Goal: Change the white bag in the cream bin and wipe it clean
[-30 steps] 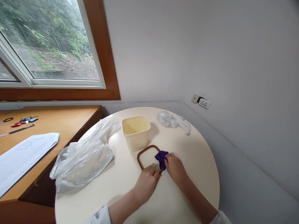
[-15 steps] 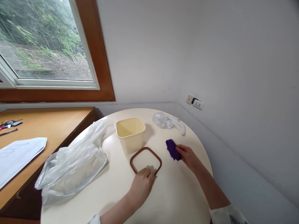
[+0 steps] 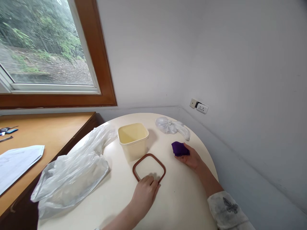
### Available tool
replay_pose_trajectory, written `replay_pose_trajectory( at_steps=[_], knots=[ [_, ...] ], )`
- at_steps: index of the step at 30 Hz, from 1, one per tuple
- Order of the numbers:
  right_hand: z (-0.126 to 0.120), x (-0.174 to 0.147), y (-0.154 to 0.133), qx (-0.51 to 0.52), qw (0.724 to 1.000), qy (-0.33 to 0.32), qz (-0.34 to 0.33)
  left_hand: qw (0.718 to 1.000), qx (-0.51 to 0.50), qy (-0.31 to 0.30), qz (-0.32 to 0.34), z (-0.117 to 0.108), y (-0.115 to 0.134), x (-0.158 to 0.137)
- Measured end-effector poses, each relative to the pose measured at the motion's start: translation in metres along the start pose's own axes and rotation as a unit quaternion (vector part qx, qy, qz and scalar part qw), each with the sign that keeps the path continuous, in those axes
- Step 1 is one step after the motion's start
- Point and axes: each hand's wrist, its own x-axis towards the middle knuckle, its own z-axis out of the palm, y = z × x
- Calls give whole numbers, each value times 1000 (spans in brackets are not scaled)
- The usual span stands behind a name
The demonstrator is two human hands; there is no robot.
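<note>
My left hand (image 3: 146,193) has its fingers closed on the near corner of a brown, rounded-square frame (image 3: 164,165). The frame's middle looks clear or open; I cannot tell which. Over the right side of the table, my right hand (image 3: 193,158) grips a folded purple cloth (image 3: 179,149) between thumb and fingers. Just beyond the frame stands a cream plastic container (image 3: 134,150), upright and without a cover. Behind the cloth lies a knotted white plastic bag (image 3: 168,126).
A large crumpled clear plastic bag (image 3: 76,174) spreads over the left of the round cream table (image 3: 177,207). Papers (image 3: 20,159) lie on a wooden desk (image 3: 64,127) at the left. A wall socket (image 3: 202,108) is beyond the table's right edge.
My right hand has turned the purple cloth from hanging upright to lying more level, with the fingers now beneath it. My left hand stays on the frame. The view has shifted slightly.
</note>
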Motion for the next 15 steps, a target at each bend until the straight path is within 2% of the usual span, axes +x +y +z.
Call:
replay_pose_trajectory(
  at_steps=[4, 6, 9, 12, 13, 15],
  knots=[
    [5, 18, -19, -111, 993, 17, -20, 1000, -24, -8, 0, -3, 0, 0],
    [3, 27, -28, -173, 983, 48, -32, 1000, -30, -8, 1, -6, 1, -1],
    [-4, 31, -37, -275, 950, 127, -79, 999, -46, 1, 1, -10, 1, -3],
    [-4, 20, -35, -350, 907, 180, -152, 998, -65, 24, -5, -13, 1, -6],
    [0, 13, -30, -365, 897, 183, -170, 997, -70, 38, -8, -14, 0, -7],
    [10, -3, -16, -404, 881, 140, -204, 994, -78, 73, -22, -15, -5, -8]
  ],
)
